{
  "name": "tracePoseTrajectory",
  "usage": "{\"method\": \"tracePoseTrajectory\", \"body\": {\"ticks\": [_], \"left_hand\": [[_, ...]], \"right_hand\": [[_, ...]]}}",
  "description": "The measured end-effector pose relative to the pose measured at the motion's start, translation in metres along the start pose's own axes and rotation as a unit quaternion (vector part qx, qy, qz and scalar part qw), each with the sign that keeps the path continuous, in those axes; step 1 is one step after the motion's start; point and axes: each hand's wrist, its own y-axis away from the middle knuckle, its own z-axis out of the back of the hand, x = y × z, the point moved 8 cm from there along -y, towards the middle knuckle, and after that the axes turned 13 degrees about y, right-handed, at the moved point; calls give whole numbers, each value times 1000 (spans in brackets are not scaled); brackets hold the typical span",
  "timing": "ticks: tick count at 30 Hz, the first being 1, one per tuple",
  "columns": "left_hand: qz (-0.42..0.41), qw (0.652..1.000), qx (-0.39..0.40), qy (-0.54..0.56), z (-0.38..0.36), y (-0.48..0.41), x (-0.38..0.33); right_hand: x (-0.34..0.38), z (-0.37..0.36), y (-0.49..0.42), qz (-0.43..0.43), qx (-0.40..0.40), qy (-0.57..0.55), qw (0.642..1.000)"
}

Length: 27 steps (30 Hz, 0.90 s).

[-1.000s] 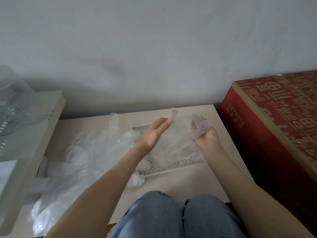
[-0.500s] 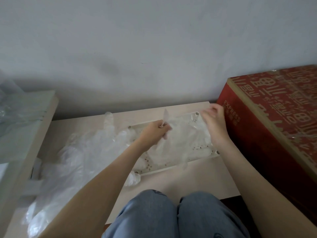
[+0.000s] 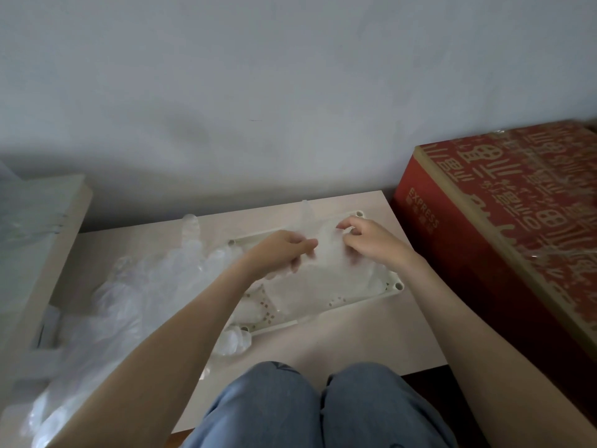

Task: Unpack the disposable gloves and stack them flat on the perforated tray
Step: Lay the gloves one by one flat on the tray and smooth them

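Glove (image 3: 326,253): thin clear film held just above the perforated tray (image 3: 398,286), one finger poking up at the far side.
Hands: left hand (image 3: 281,253) and right hand (image 3: 365,240) both pinch it with curled fingers.
Tray: right half of the tabletop (image 3: 339,347), gloves already in it.
Pile (image 3: 145,286): loose gloves at left.
Risk: the film may cling on release and land creased.
Change: the right hand was at the tray's far right corner; now it is beside the left.
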Motion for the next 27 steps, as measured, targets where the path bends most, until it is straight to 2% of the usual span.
{"method": "tracePoseTrajectory", "body": {"ticks": [5,7,11,13,16,19,27], "left_hand": [[10,998,-50,-30,11,-14,21],[17,996,-69,-50,16,-20,28],[7,992,-84,-91,15,-31,27],[-9,992,-81,-94,10,-33,23],[-38,990,-63,-118,6,-34,16],[-57,983,-78,-157,11,-36,13],[-37,967,-95,-232,21,-49,26]], "right_hand": [[-19,9,-10,-25,-45,-5,999],[-23,0,-14,-33,-22,-18,999],[-21,-24,-18,-31,70,32,997],[-14,-31,-20,-22,78,45,996],[-12,-33,-27,-21,59,67,996],[-13,-31,-34,-17,39,96,994],[-23,-14,-44,-38,-46,90,994]]}}
